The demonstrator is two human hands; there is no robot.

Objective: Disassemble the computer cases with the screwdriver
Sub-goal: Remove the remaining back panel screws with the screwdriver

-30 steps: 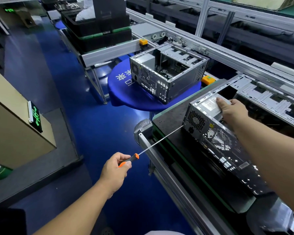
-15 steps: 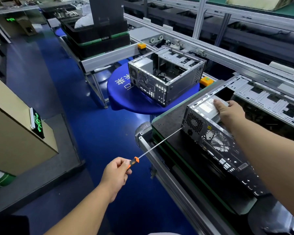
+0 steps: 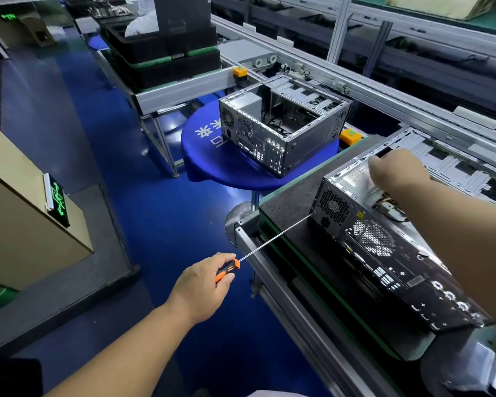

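Note:
An open computer case [image 3: 384, 253] lies on a black mat [image 3: 289, 202] on the conveyor at right, its perforated rear panel facing me. My left hand [image 3: 204, 285] grips the orange-and-black handle of a long screwdriver [image 3: 272, 239]. The shaft's tip touches the case's near top-left rear corner. My right hand [image 3: 395, 170] is blurred above the silver power supply [image 3: 352, 179] at the case's far top edge; nothing shows in it. A second open case [image 3: 284, 124] stands on a round blue table [image 3: 212, 159] beyond.
A metal conveyor rail [image 3: 298, 316] runs along the near edge of the mat. Stacked black trays [image 3: 169, 53] sit on a frame at the back. A cardboard box [image 3: 26, 224] with a green-lit sign stands at left on the blue floor. Orange stoppers [image 3: 351, 136] flank the blue table.
My right hand has lifted off the power supply and moved toward the case's far edge. My left hand with the screwdriver has dropped slightly; the tip stays at the same corner.

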